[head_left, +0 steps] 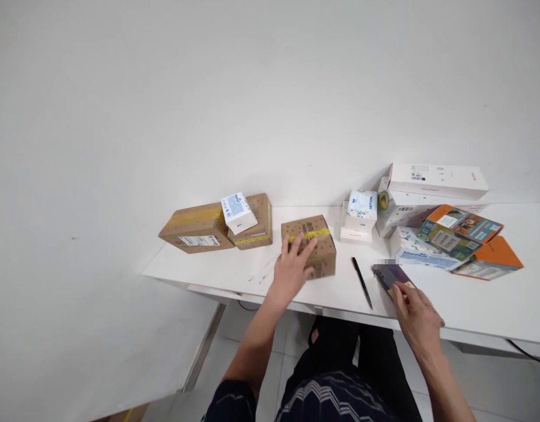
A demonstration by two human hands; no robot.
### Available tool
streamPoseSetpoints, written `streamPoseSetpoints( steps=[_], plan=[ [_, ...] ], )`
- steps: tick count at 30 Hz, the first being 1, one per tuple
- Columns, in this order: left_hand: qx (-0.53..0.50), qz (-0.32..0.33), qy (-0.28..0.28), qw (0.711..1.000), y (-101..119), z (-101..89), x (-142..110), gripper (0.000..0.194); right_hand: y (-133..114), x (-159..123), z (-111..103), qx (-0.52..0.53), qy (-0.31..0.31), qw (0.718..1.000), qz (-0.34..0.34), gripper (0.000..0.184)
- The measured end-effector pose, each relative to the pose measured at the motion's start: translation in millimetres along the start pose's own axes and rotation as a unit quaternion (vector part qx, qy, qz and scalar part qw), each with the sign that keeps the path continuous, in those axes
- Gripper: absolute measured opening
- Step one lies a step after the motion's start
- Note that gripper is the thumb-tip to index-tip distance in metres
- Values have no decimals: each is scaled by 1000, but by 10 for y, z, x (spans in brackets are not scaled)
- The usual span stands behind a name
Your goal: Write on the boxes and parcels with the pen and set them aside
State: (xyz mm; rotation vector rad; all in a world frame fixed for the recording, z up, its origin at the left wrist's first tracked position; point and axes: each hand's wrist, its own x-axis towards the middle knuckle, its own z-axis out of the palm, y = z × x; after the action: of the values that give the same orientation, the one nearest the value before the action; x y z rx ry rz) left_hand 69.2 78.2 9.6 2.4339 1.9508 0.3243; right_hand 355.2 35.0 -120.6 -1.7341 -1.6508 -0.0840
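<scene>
"Where's our brown box [326,252]?"
"On the white table [248,272], beneath the fingers of our left hand [290,274], which we have spread wide across it."
"And our right hand [418,316]?"
"Its fingers are bunched at the dark flat object [386,276]; we can't tell whether they grip it. Our black pen [362,283] lies between box and object."
</scene>
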Motion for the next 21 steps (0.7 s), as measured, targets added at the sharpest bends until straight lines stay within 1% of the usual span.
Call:
streamPoseSetpoints(
  steps=[1,3,5,7,10,12,15,16,17,18,19,20,21],
  plan=[
    [-5,-10,2,1000,-79,21,177,76,-28,-21,20,25,0,1000,0,38],
    [-21,1,3,1000,-194,64,552,76,-74,-78,81,60,-1,998,-16,36],
    [-25,29,1,999,-249,99,920,77,-95,-137,152,87,6,996,-33,33],
    [-18,50,4,999,-259,130,1247,75,-88,-186,210,104,17,994,-39,31],
    [-29,78,-14,996,-234,186,1623,73,-48,-225,260,107,30,993,-48,29],
    [-32,76,-33,996,-196,229,1781,75,-23,-230,277,100,30,993,-59,28],
    [-14,68,-46,997,-122,246,1844,77,-11,-224,286,96,26,991,-87,26],
    [-7,68,-37,997,-110,223,1814,77,-12,-222,284,96,25,991,-92,25],
    [1,62,-16,998,-116,183,1760,78,-15,-220,280,96,23,991,-95,25],
    [7,46,16,999,-149,126,1685,79,-19,-220,274,95,22,990,-97,25],
    [13,18,65,998,-212,55,1594,78,-24,-220,267,96,24,990,-101,25],
    [21,-43,117,992,-307,-25,1493,75,-29,-221,259,97,29,989,-105,24],
    [29,-124,161,979,-431,-107,1389,73,-34,-220,250,99,33,989,-109,24]
  ],
)
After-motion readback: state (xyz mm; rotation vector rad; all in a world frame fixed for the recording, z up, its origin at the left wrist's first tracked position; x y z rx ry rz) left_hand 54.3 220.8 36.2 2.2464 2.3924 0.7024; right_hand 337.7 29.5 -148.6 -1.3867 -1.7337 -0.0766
